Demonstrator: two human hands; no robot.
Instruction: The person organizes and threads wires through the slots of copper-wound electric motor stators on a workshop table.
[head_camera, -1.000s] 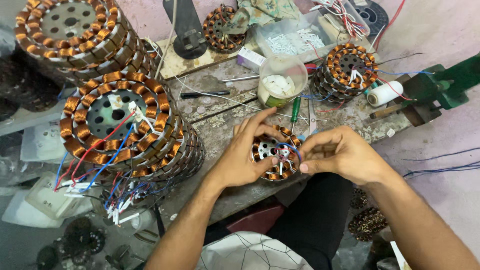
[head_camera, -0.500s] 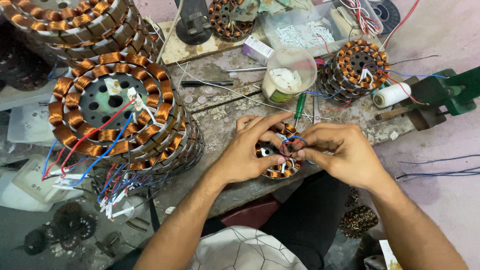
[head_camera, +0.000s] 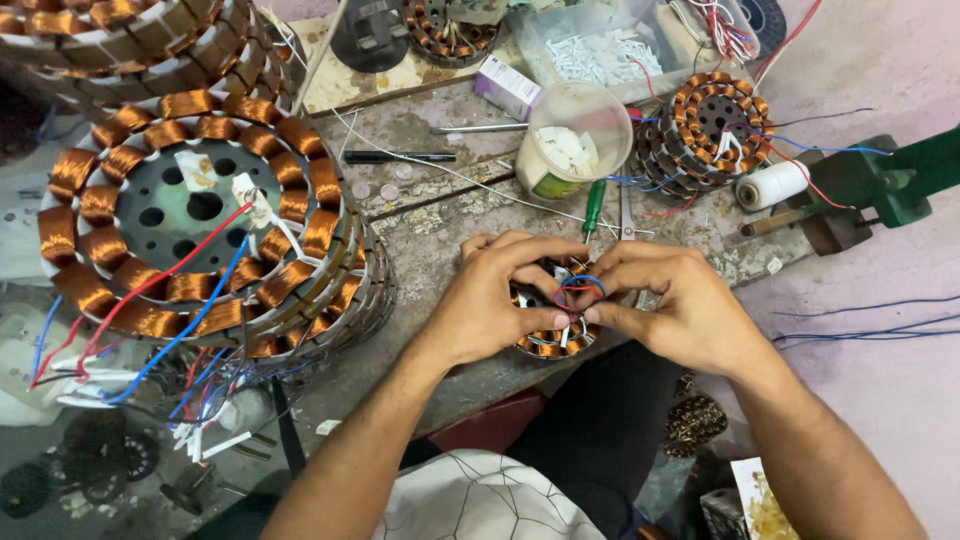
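Lead dressing under way, by the look of it — next move likely calling for a steady pinch and a careful tuck of the loop among the coils. Left hand (head_camera: 490, 305) curled around the small copper-wound stator (head_camera: 548, 335) at the worn bench's (head_camera: 440, 225) near edge, fingers closed on its rim. Right hand (head_camera: 680, 310) opposite, thumb and forefinger pinched on the blue and red wire loop (head_camera: 580, 288) above the windings — wrists angled inward.

A worn, cracked grey workbench (head_camera: 440, 215) stands over a pale pinkish floor (head_camera: 880, 400) in even light
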